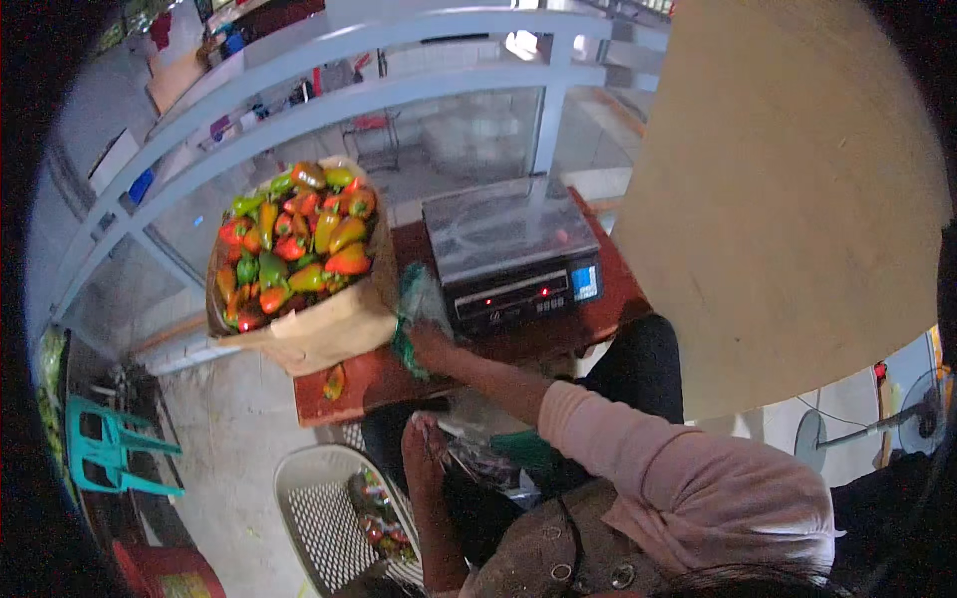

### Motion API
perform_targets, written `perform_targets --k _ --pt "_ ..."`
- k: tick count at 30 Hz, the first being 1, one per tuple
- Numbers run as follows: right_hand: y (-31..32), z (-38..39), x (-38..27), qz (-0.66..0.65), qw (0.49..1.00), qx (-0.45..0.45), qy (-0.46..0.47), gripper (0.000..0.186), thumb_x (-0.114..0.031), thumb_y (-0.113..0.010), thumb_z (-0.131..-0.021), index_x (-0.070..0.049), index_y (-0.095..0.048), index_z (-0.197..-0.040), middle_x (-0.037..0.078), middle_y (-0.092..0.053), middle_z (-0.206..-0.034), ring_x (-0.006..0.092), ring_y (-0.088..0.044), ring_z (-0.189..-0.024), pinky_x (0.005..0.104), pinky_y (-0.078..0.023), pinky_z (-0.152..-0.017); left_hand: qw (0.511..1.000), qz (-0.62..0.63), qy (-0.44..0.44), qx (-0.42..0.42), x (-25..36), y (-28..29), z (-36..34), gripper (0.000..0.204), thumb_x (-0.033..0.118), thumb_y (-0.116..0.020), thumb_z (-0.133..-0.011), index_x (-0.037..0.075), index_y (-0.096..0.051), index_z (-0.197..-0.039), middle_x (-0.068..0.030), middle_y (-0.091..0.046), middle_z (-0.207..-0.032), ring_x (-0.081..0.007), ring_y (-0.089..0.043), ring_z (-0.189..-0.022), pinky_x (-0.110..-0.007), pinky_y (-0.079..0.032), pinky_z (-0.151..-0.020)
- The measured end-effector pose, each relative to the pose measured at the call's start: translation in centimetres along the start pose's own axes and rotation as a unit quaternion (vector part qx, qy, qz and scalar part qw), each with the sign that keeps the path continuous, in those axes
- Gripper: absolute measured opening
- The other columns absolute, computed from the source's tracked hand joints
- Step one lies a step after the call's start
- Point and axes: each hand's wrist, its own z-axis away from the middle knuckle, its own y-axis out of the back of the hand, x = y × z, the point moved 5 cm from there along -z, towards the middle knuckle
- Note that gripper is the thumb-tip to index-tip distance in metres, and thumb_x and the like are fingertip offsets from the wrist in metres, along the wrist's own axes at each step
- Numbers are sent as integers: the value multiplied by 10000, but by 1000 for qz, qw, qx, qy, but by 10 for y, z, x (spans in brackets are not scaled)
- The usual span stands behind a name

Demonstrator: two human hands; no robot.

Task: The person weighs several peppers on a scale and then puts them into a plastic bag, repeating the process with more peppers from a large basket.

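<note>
My right hand (431,344) reaches to a clear and green plastic bag (419,289) between the box and the scale, its fingers closed on it. My left hand (422,444) is low by my legs, fingers curled around something too small to make out. A paper-lined box heaped with red, green and yellow peppers (299,239) stands at the left of the red-brown table (618,304). A black digital scale with a metal top (508,234) sits to its right. A loose pepper (334,382) lies near the table's front edge.
A light plastic basket (314,528) holding produce is below left. A teal plastic chair (115,444) stands at the far left. A blue-grey railing with glass (553,110) runs behind the table. A large beige board (778,219) rises at the right, with a fan (917,419) below it.
</note>
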Motion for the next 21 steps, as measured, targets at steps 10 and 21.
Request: perform_targets --k 10,21 --pt "35 34 -21 181 977 109 -21 357 -147 -489 -661 -17 -458 -991 184 -364 -1119 306 -330 -1072 376 -321 -842 997 52 -26 -53 17 -19 -1 321 281 -411 -805 12 -453 -976 -52 -489 -837 -120 -448 -703 -249 -371 -617" --pt "113 186 -21 -404 899 -141 90 312 -256 -480 -780 -31 -487 -997 73 -537 -876 130 -500 -813 271 -393 -712 860 -419 -279 -79 68 -85 13 257 283 -436 -786 31 -480 -797 -19 -478 -734 -102 -436 -604 -257 -369 -569"
